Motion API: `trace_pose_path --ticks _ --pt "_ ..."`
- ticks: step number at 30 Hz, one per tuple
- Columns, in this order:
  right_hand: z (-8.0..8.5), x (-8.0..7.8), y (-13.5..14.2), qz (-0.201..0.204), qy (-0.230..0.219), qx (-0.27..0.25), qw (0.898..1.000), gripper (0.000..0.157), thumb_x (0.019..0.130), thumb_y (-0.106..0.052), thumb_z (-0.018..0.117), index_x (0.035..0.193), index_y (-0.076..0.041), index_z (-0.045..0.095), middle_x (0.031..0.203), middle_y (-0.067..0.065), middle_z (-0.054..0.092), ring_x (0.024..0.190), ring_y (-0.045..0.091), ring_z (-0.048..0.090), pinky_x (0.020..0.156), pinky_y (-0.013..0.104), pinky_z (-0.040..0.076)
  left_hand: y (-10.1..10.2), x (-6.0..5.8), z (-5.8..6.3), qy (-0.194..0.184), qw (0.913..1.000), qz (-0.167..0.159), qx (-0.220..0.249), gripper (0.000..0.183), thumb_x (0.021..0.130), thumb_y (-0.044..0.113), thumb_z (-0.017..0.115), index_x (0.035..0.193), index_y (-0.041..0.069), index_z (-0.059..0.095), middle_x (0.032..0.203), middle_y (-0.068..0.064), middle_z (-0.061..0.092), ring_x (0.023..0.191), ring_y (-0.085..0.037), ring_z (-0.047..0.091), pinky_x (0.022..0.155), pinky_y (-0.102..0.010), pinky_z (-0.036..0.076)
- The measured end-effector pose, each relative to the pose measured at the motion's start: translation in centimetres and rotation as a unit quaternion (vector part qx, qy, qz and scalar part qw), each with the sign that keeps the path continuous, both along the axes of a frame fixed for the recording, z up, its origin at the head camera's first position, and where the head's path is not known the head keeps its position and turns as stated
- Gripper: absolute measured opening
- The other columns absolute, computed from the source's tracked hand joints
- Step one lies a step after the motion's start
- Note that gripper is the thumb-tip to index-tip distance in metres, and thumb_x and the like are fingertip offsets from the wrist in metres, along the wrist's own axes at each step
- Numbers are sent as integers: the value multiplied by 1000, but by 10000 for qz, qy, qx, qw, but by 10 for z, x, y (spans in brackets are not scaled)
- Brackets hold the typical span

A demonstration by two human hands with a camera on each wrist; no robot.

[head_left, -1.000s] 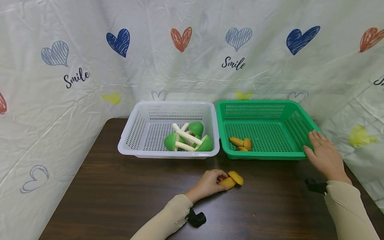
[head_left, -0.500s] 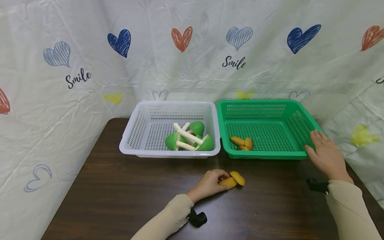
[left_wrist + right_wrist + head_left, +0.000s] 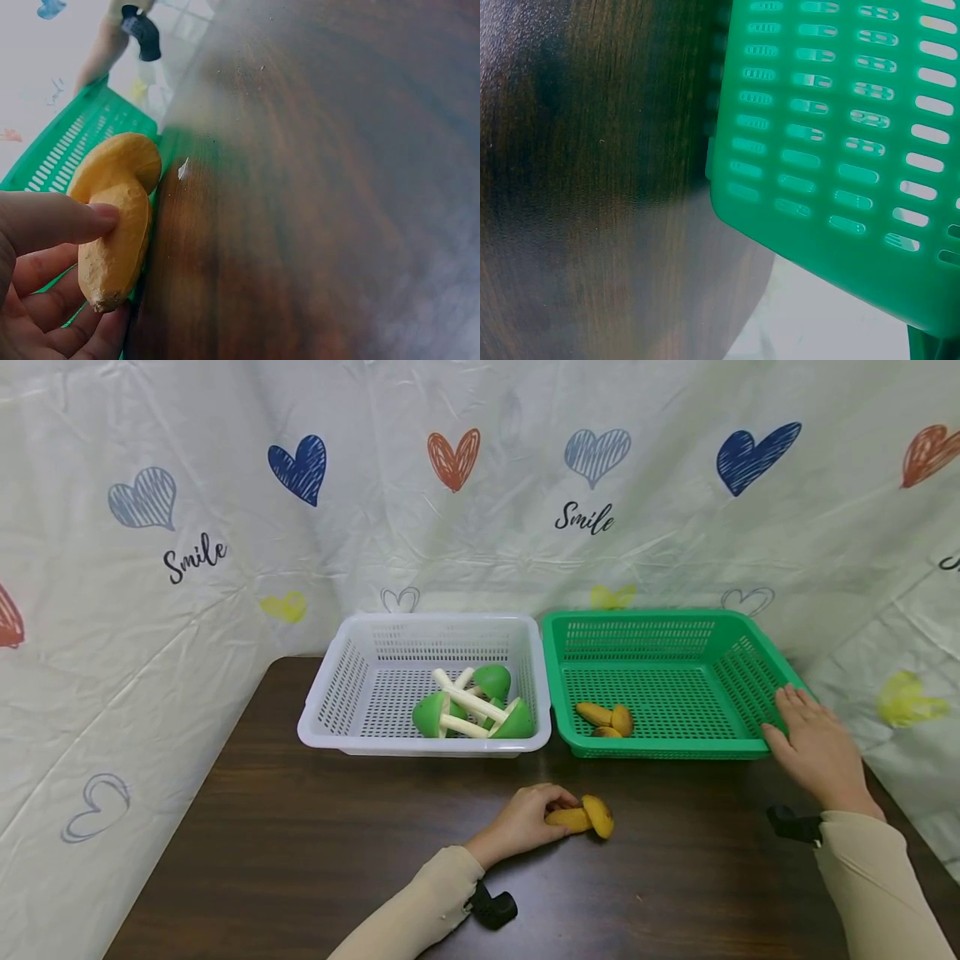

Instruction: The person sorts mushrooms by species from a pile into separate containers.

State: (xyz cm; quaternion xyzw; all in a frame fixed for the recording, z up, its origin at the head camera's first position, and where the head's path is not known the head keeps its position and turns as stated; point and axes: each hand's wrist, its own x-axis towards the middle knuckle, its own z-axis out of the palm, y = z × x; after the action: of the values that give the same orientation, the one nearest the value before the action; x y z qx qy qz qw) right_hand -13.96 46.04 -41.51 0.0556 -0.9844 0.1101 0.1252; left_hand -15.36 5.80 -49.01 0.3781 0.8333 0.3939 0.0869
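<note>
My left hand (image 3: 521,821) pinches the stem of a yellow-brown toy mushroom (image 3: 597,817) low over the table, in front of the baskets. In the left wrist view the thumb lies across the stem of this mushroom (image 3: 124,225), with its cap pointing away from the hand. My right hand (image 3: 817,747) rests with straight fingers on the right rim of the green basket (image 3: 667,749). Several yellow-brown mushrooms (image 3: 621,720) lie in that basket's front left corner. The right wrist view shows the green basket's perforated wall (image 3: 817,165) but no fingers.
A white basket (image 3: 420,745) stands directly left of the green one and holds several green-capped mushrooms (image 3: 431,714) with white stems. Both sit at the back of the dark wooden table (image 3: 300,843). A white curtain (image 3: 510,543) with printed hearts hangs behind.
The mushroom in my left hand has turned, its cap swinging downward towards the near side. The left hand stays almost in place. My right hand and both baskets keep their places.
</note>
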Motion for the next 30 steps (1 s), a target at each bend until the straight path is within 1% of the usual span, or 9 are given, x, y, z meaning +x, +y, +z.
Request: trace_pose_path --ticks 5,9,14,18,24,30 --pt "0 0 0 -7 15 -10 10000 59 101 -24 35 139 18 23 144 38 21 140 42 7 111 54 4 0 0 1 -48 10000 -35 58 30 78 7 76 106 8 67 100 1 66 86 -1 58 74 -9 42" --pt "-2 0 1 -1 51 -8 10000 58 100 -23 36 139 18 24 143 38 21 140 43 9 112 54 4 0 1 1 -33 10000 -44 75 29 77 7 77 104 8 67 98 1 66 84 0 57 73 -9 42" --pt "-2 -1 2 -2 90 12 10000 58 100 -23 36 139 18 24 144 38 22 140 42 9 112 53 5 1 1 1 -146 9998 -33 141 29 74 5 79 100 8 68 94 2 65 80 2 55 70 -8 42" --pt "-2 -1 2 16 97 -5 10000 58 100 -23 36 140 18 23 144 37 21 140 41 8 112 53 4 1 0 2 -124 9997 -32 207 28 73 4 79 99 8 68 93 2 65 80 2 55 69 -9 43" --pt "-2 0 2 45 103 -13 9999 58 100 -24 36 140 18 23 144 37 21 140 41 8 112 53 4 1 -1 8 -127 9994 9 334 27 75 4 79 99 8 68 94 1 64 79 2 54 69 -9 42" --pt "-2 0 1 37 138 -6 9999 58 100 -23 36 139 18 24 143 38 23 140 41 9 112 53 5 0 -2 15 -264 9986 26 462 26 75 4 78 99 8 69 95 1 64 79 2 54 68 -10 43"
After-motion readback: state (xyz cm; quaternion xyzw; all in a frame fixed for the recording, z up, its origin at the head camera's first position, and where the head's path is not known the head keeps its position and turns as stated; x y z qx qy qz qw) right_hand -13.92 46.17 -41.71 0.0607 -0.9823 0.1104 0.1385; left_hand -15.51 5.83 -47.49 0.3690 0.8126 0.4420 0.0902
